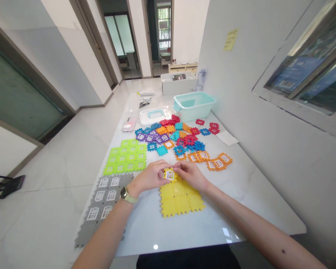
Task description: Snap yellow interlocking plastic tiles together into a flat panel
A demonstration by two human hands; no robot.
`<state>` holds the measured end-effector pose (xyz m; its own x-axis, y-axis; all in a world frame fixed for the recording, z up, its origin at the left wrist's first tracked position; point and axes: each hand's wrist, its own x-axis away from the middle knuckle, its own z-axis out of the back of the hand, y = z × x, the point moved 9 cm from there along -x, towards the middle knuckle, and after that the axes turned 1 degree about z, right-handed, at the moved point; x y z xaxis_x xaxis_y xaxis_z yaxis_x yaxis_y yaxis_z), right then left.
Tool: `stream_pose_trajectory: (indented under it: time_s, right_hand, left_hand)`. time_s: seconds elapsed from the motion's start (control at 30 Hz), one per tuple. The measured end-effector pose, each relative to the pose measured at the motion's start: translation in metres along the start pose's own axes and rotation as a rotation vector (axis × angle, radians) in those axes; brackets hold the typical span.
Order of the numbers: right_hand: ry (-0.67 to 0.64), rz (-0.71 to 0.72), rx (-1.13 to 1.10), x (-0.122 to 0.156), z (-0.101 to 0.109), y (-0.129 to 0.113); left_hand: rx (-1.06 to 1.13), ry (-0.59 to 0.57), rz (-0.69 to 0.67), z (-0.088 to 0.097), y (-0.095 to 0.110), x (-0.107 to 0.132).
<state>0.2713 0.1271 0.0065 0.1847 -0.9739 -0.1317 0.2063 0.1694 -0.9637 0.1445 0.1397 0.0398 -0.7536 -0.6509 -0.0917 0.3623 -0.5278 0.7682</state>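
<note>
Both hands meet at a yellow building tile with a white window in it. My left hand pinches its left side, thumb below and fingers above. The fingers of my right hand close on its upper right corner. Under and in front of it lies a flat yellow panel of joined tiles with notched edges. Whether the window tile touches the panel I cannot tell. To the left are a joined lime green panel and a grey panel with white windows.
Loose purple, blue, red and orange tiles heap beyond my hands. Orange window tiles lie at the right. Farther back stand a teal bin, its white lid and a pink phone. A wall borders the right.
</note>
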Motion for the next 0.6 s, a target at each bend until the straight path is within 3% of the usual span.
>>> stream_pose_trajectory:
  time_s: [0.2,0.33,0.5,0.6]
  right_hand:
    - [0.058,-0.033,-0.017,0.002,0.003,0.012]
    - [0.067,0.028,0.105,0.005,0.010,-0.002]
    - [-0.080,0.157,0.451,0.010,0.022,-0.023]
    - [-0.129,0.213,0.540,0.013,0.025,-0.027]
  left_hand:
    - [-0.015,0.031,0.051,0.007,-0.015,0.002]
    - [-0.106,0.030,0.064,0.013,-0.024,0.002]
    - [-0.221,0.124,0.024,0.019,-0.025,0.004]
    - [-0.245,0.134,0.023,0.017,-0.025,0.003]
